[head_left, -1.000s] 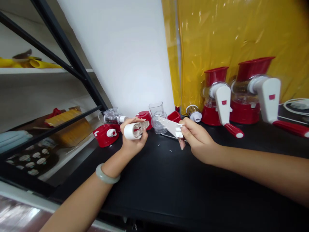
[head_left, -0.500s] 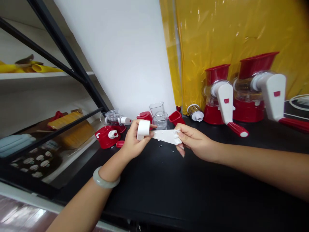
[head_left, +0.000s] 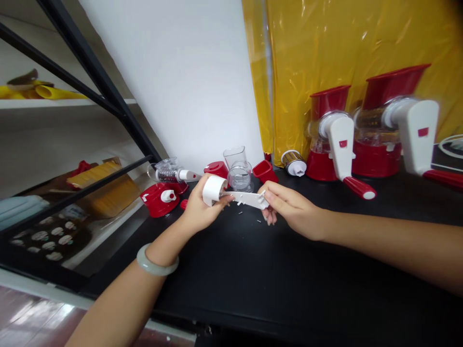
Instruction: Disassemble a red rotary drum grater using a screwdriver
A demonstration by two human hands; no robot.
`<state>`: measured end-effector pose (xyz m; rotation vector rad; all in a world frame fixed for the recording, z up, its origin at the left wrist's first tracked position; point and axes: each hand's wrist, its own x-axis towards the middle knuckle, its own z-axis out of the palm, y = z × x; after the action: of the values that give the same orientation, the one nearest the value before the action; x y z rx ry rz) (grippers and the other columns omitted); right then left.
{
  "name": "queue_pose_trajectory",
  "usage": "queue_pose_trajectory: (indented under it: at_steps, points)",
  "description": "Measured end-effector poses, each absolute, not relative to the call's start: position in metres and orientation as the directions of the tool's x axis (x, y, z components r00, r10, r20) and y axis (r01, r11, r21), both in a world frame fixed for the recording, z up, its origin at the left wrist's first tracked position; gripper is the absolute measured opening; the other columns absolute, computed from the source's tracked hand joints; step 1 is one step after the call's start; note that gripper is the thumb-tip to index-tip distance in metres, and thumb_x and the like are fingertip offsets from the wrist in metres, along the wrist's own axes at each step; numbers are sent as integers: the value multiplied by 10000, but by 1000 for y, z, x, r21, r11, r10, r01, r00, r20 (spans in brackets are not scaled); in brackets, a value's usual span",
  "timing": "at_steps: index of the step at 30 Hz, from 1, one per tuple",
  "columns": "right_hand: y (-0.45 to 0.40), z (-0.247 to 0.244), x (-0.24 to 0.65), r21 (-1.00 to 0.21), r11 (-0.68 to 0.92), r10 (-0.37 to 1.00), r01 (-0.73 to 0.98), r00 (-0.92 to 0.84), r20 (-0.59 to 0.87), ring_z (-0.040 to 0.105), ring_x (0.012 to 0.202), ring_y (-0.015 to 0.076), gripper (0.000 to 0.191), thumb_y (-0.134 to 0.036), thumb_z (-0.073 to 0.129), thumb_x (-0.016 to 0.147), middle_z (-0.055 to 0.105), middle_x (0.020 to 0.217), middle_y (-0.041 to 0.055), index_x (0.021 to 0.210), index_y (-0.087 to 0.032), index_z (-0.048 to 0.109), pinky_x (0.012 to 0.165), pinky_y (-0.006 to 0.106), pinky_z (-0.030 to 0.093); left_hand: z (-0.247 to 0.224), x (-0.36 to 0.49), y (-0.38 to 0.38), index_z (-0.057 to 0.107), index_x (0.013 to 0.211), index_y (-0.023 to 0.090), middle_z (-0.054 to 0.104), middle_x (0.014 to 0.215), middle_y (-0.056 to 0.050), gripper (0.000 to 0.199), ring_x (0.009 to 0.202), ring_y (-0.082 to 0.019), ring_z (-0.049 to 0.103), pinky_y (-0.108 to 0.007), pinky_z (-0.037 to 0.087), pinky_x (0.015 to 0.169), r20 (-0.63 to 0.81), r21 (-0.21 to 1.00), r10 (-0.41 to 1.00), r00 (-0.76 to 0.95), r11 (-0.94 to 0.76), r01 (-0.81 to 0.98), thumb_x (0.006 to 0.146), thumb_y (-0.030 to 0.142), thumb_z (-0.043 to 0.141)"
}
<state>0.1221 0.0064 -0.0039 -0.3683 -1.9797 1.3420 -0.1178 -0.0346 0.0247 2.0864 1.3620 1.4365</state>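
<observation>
A white plastic piece [head_left: 249,199], flat with small pegs and a round collar at its left end, is held between both hands above the black table [head_left: 231,270]. My left hand [head_left: 200,207] grips the collar end, fingers wrapped round it. My right hand [head_left: 289,207] pinches the narrow piece's right end. Two small screws [head_left: 259,221] lie on the table just below. Behind the hands stand a clear plastic housing [head_left: 238,171] and a red square hopper [head_left: 265,171].
On the right stand two red and white rotary graters [head_left: 333,140] with crank handles. A metal drum [head_left: 293,163] lies beside them. At left are a red base [head_left: 159,199], a clear part with another drum [head_left: 171,174], and a shelf rack [head_left: 72,102].
The white piece has tilted, so its flat face shows less and its pegs stand out more. The view has shifted slightly. Both hands keep their hold.
</observation>
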Motion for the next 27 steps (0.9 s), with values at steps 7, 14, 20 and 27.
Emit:
queue_pose_trajectory:
  at_steps: [7,14,20,27]
  points:
    - [1,-8,116,-867,493,698,69,-626,347,536,571,127,252,-435,565,920,496,667,-53,838,-230,444,526,270,409,26,-117,-38,567,860,173,633,716,-6,266,616,-133,604,-241,483,581,590,535,787,179,-547,643,768,303,780]
    - [14,-23,111,-869,494,749,-12,-502,433,615,727,130,425,-325,560,900,544,1081,49,1269,-224,377,643,311,514,78,-152,-47,647,968,184,708,858,-32,205,761,-179,646,-273,483,702,427,249,880,208,-336,908,849,350,640]
    - [10,-21,114,-839,544,688,-16,-564,457,571,744,118,346,-270,569,893,543,1062,47,1207,-210,437,645,284,487,77,-158,-64,671,1028,197,746,928,-76,257,814,-259,689,-316,463,710,354,36,927,-126,121,992,829,327,573]
    - [6,-16,115,-819,572,654,-35,-584,482,587,736,127,315,-242,550,895,567,1017,45,1186,-195,438,657,302,482,35,-142,-61,640,970,210,750,914,-118,179,819,-289,714,-307,422,618,228,-92,953,-199,225,970,855,299,535]
